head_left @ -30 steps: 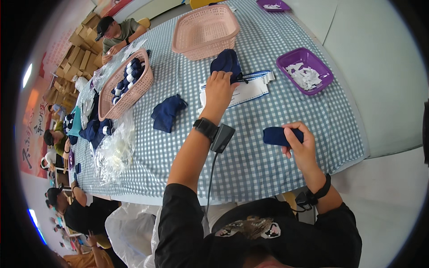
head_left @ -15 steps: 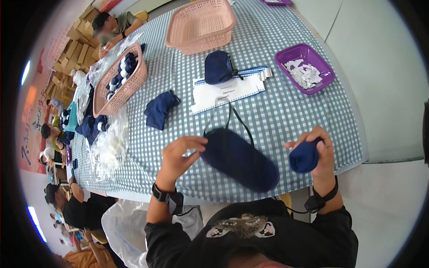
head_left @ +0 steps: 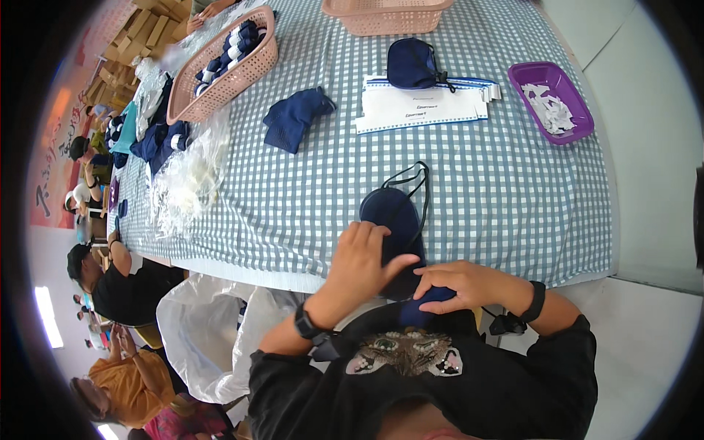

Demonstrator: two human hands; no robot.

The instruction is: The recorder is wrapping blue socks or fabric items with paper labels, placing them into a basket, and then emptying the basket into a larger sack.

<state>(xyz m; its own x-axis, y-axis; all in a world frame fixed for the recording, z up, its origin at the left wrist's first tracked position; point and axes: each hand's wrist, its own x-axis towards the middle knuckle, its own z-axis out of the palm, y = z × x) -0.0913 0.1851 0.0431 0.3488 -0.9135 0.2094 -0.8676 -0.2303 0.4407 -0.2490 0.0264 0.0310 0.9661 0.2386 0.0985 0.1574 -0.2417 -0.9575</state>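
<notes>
A long, oval dark blue fabric pouch (head_left: 389, 210) with black cords lies at the table's near edge, its near end close to my shirt. My left hand (head_left: 359, 257) rests over its left side, fingers and thumb spread apart and touching the fabric. At the pouch's near end, my right hand (head_left: 462, 286) is closed on a small dark blue cloth bundle (head_left: 438, 295), partly hidden by the fingers. Farther off, a drawstring pouch (head_left: 411, 64) sits on white printed paper strips (head_left: 422, 110). Folded dark blue cloth (head_left: 297, 121) lies to the left.
A pink basket (head_left: 180, 103) of banded dark blue bundles stands at left, beside clear plastic bags (head_left: 191, 191). Another pink basket (head_left: 389, 22) is at the far edge. A purple tray (head_left: 587, 121) holds white paper slips. A plastic sack (head_left: 213, 337) hangs below the table; co-workers sit at left.
The long pouch has come down toward me and now lies at the table's edge. My right hand has brought the cloth bundle leftward to its near end. The view has shifted.
</notes>
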